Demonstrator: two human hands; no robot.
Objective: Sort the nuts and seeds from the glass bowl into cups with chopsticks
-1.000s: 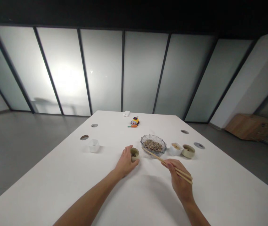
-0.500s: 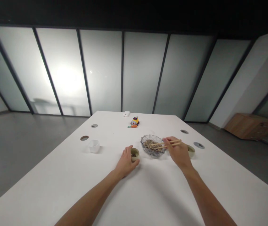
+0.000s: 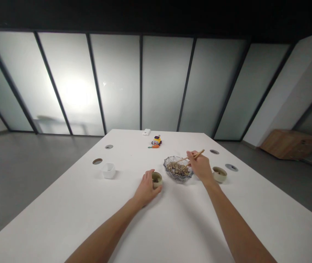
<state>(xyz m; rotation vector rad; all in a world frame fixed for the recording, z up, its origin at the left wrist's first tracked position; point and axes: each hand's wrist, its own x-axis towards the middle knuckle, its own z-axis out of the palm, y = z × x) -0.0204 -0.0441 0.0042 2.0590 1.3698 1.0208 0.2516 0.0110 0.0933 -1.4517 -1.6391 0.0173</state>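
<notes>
My left hand is wrapped round a small pale green cup standing on the white table, with a few dark bits inside it. To its right sits a clear glass bowl with a scalloped rim, holding a heap of sunflower seeds. My right hand grips a pair of wooden chopsticks over the bowl's right side. The chopsticks are spread apart, and their tips reach down to the seeds; whether a seed is between them I cannot tell. A second pale green cup with some bits in it stands right of my right wrist.
A translucent white container stands on the left of the table. Farther back lie a toy car, a toy carrot and a small white box. Round holes pierce the tabletop near both sides.
My right hand has moved left and tilted the chopsticks more steeply, spreading their tips over the seeds. The right cup shows more fully now. My left hand stays on its cup.
</notes>
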